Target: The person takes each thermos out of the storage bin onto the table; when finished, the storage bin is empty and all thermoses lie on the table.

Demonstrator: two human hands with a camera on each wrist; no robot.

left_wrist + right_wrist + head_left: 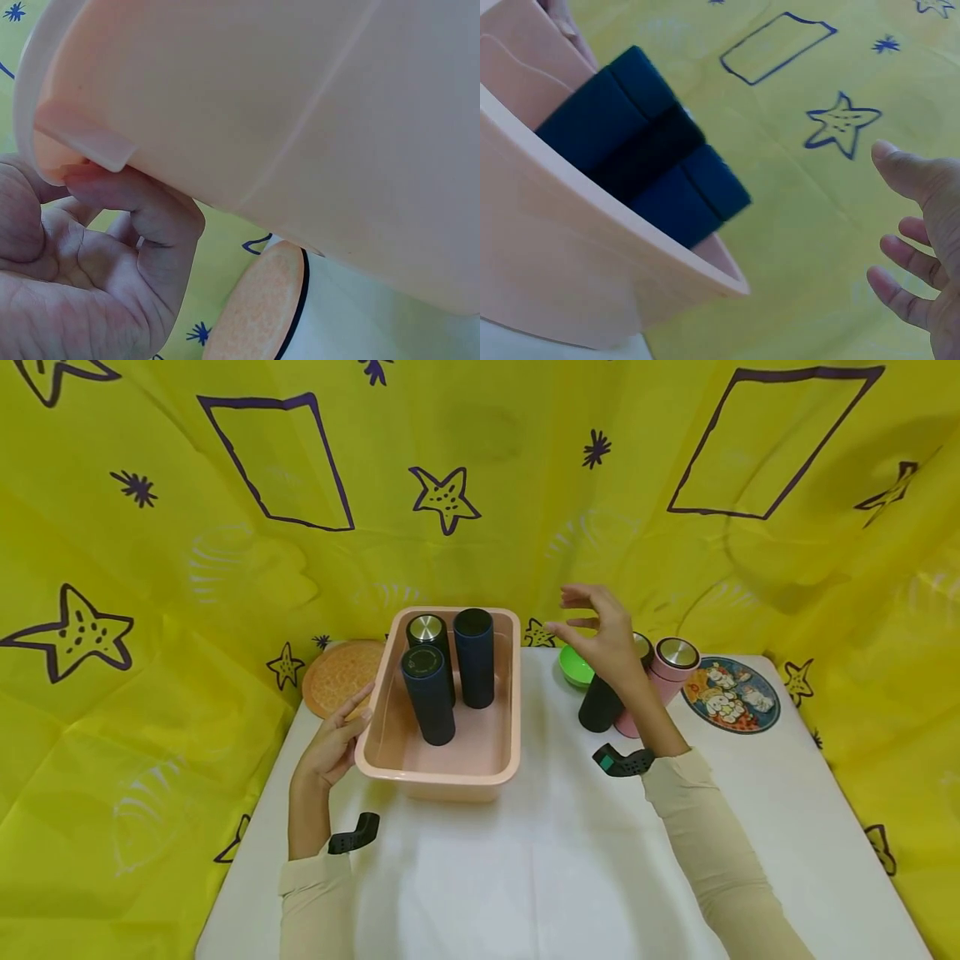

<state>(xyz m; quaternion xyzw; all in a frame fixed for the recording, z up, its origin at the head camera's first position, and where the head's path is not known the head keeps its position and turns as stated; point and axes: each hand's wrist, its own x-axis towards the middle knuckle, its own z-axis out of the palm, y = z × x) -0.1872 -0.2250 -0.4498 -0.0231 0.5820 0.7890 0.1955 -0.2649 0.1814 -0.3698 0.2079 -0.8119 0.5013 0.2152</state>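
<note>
My left hand (330,752) grips the left rim of a peach plastic tub (450,789), its fingers curled at the edge in the left wrist view. Three bottles stand in the tub: a black one with a steel lid (427,627), a dark blue one (475,660) at the back, and another dark blue one (431,702) in front. Raised with nothing in it, my right hand (603,631) has its fingers spread and loosely bent, right of the tub. Behind that wrist stand a black bottle (598,706) and a pink bottle with a steel lid (675,670), both partly hidden by the arm.
A green bowl (574,667) sits at the back, beside the black bottle. On the right lies a round plate with a food picture (731,695). An orange round board (341,672) is partly behind the tub. Yellow patterned cloth (525,560) hangs around the white table (480,877).
</note>
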